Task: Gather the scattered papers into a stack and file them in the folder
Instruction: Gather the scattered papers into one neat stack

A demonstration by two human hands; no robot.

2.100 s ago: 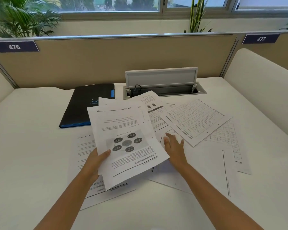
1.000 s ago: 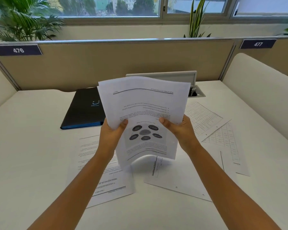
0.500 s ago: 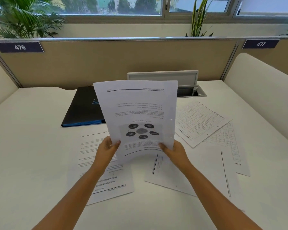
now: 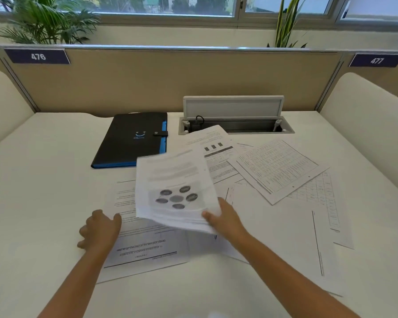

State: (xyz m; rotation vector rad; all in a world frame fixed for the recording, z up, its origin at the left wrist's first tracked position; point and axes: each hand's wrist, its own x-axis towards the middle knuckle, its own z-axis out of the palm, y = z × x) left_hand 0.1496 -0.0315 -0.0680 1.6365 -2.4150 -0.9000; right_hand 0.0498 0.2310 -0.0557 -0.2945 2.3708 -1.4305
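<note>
Right hand (image 4: 225, 216) holds the paper stack (image 4: 175, 191) — left hand (image 4: 101, 228) on the desk.

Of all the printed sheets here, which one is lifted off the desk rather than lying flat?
The white sheet printed with a ring of dark ovals, pinched at its near corner by the right hand. The table-grid sheet and the others lie flat.
</note>
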